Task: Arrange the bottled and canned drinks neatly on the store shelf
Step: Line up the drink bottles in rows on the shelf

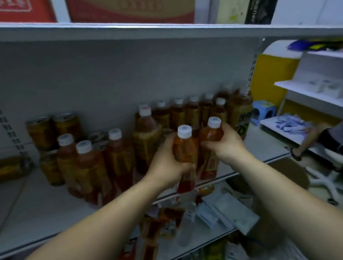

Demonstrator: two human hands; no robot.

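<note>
The left hand point(165, 162) grips a white-capped tea bottle point(184, 149) round its middle, fingers curled about the body. The right hand point(222, 143) holds a second bottle point(210, 135) just below the shoulder, fingers wrapped round it. The two bottles are upright and just beside each other at the front edge of the shelf point(37, 207), toward its right end — whether their bases touch the shelf I cannot tell. Behind them a back row of bottles point(177, 113) runs along the rear wall to the right corner. Left of the hands, three more bottles point(85, 160) stand in a loose cluster mid-shelf. Stacked cans point(41, 130) sit at the back left — one can point(3, 168) lies on its side near the left edge. Red cartons point(132, 4) rest on the shelf above.
</note>
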